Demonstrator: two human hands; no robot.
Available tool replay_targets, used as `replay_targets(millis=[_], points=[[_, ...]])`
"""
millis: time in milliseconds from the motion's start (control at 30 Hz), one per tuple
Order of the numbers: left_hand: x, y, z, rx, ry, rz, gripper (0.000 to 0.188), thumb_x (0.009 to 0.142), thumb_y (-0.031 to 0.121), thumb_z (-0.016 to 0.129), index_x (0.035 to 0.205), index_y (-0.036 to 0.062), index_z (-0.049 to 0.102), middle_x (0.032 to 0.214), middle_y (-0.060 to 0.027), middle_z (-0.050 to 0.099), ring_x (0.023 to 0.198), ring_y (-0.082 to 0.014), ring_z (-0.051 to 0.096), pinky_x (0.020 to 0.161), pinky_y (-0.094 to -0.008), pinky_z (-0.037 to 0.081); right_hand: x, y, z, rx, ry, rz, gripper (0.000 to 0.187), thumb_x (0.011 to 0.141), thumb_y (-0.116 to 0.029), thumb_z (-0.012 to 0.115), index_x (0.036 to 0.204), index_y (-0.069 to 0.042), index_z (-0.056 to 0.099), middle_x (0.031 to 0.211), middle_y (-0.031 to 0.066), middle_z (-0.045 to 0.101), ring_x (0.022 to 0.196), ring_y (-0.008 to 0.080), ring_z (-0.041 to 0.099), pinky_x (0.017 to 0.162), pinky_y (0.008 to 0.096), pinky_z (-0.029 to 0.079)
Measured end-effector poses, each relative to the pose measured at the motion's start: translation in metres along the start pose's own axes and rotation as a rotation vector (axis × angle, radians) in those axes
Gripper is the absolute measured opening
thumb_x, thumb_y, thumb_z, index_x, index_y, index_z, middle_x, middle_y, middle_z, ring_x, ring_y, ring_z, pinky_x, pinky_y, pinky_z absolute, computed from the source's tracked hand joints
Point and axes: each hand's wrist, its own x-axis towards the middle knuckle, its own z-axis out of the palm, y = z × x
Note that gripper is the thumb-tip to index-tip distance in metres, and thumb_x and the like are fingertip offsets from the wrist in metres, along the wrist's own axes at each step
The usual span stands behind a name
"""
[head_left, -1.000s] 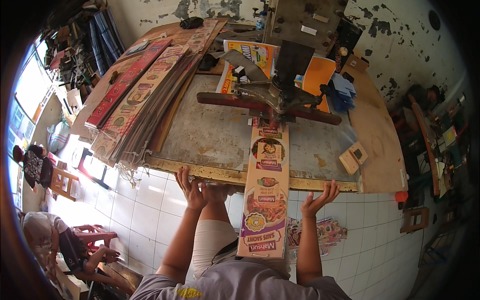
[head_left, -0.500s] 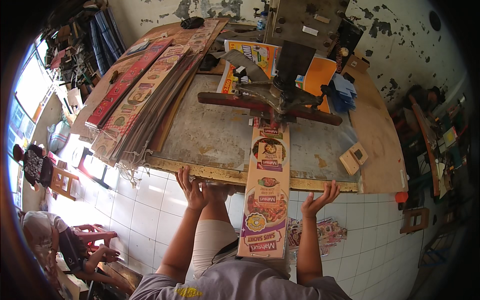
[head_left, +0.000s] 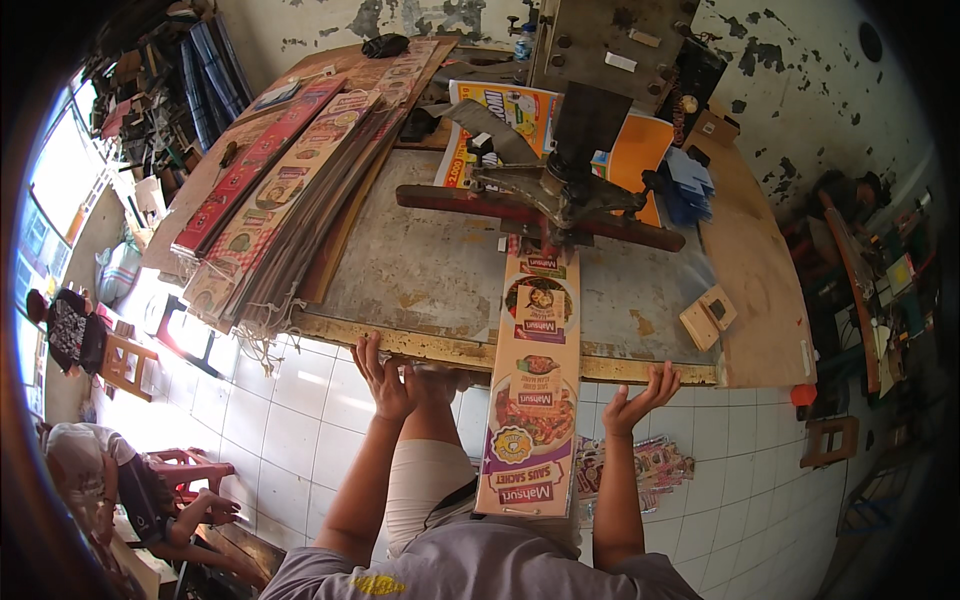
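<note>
A long printed cardboard strip (head_left: 533, 400), peach with food pictures and purple bands, runs from under the machine head toward my lap, overhanging the table's front edge. Left of it, my left hand (head_left: 383, 382) rests its fingertips at the worn yellowish edge of the metal-topped table (head_left: 420, 280). My right hand (head_left: 640, 398) is at the same edge on the strip's other side, palm turned up. Both hands have fingers apart and hold nothing; neither touches the strip. Above the strip's far end stands the dark machine head (head_left: 560, 195) with reddish crossbars, hiding that end.
Stacked printed strips (head_left: 280, 200) with white strings cover the table's left side. A small wooden block (head_left: 707, 317) lies at the right, with blue pieces (head_left: 687, 185) farther back. Printed packs (head_left: 640, 470) are on the tiled floor. Another person (head_left: 140, 480) is at lower left near a red stool (head_left: 190, 470).
</note>
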Motion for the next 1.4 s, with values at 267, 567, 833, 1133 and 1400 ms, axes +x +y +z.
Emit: replay_targets(millis=[267, 567, 833, 1133, 1400], points=[[0.000, 0.000, 0.000, 0.005, -0.002, -0.004, 0.015, 0.097, 0.018, 0.063, 0.105, 0.0053, 0.062, 0.170, -0.0254, 0.035, 0.163, -0.0533, 0.021, 0.131, -0.0719, 0.013, 0.000, -0.001, -0.001, 0.000, -0.006, 0.006, 0.061, 0.115, -0.052, 0.038, 0.153, -0.004, 0.043, 0.169, 0.0231, 0.035, 0.159, 0.0521, 0.022, 0.126, 0.0728, 0.016], [0.003, 0.006, -0.005, -0.008, -0.013, -0.016, 0.015, 0.098, 0.019, 0.062, 0.102, 0.0042, 0.063, 0.170, -0.0247, 0.035, 0.161, -0.0531, 0.023, 0.131, -0.0723, 0.014, 0.001, -0.001, -0.003, 0.018, 0.001, -0.001, 0.062, 0.115, -0.053, 0.040, 0.153, -0.003, 0.045, 0.169, 0.0228, 0.036, 0.159, 0.0515, 0.023, 0.126, 0.0717, 0.017], [0.010, 0.013, -0.016, -0.037, -0.058, -0.043, 0.016, 0.098, 0.019, 0.061, 0.101, 0.0041, 0.065, 0.172, -0.0224, 0.035, 0.162, -0.0507, 0.024, 0.131, -0.0711, 0.016, 0.007, -0.012, -0.012, 0.028, -0.039, 0.035, 0.060, 0.115, -0.050, 0.043, 0.151, -0.002, 0.048, 0.167, 0.0215, 0.039, 0.159, 0.0512, 0.026, 0.126, 0.0706, 0.020], [0.021, 0.024, -0.037, -0.102, -0.118, -0.075, 0.015, 0.096, 0.016, 0.061, 0.102, 0.0035, 0.065, 0.172, -0.0193, 0.038, 0.164, -0.0479, 0.025, 0.133, -0.0679, 0.017, 0.016, -0.024, -0.027, 0.070, -0.090, 0.099, 0.059, 0.116, -0.050, 0.044, 0.155, -0.006, 0.050, 0.168, 0.0164, 0.042, 0.161, 0.0460, 0.026, 0.128, 0.0675, 0.021], [0.021, 0.030, -0.040, -0.123, -0.106, -0.073, 0.012, 0.094, 0.010, 0.060, 0.099, 0.0001, 0.061, 0.171, -0.0243, 0.037, 0.164, -0.0511, 0.023, 0.132, -0.0673, 0.017, 0.064, -0.089, -0.075, 0.353, -0.488, 0.005, 0.050, 0.109, -0.030, 0.059, 0.153, -0.007, 0.056, 0.163, 0.0149, 0.051, 0.160, 0.0413, 0.036, 0.131, 0.0629, 0.021]])
